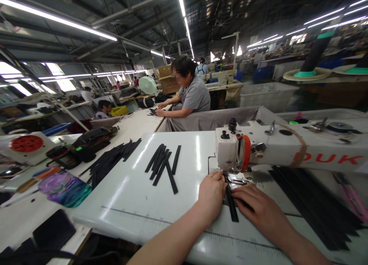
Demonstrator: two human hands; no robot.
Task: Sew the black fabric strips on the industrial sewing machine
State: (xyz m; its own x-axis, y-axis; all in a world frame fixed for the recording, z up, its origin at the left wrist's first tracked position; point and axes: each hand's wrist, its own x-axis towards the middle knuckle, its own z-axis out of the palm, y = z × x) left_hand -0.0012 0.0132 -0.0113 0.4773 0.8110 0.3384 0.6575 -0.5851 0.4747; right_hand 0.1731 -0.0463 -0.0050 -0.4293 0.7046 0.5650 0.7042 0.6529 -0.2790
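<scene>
A narrow black fabric strip [232, 209] lies beneath the head of a white sewing machine [231, 152], its near end pointing towards me. My left hand [212, 190] is closed at the strip's left side, fingertips bent in close to the presser foot. They hide part of the strip there. On the other side, my right hand [257, 202] lies low over the machine bed with fingers stretched out, the tips touching the strip's right edge. Just beyond those fingers is a shiny metal guide [238, 180]. The needle itself is hidden.
Several loose black strips [162, 163] lie left of my hands, with a larger heap [110, 161] beyond. Long black pieces [313, 207] and pink-handled scissors [352, 198] are at the right. A co-worker [192, 90] handles dark pieces at the table ahead. A purple-teal pouch [64, 186] lies left.
</scene>
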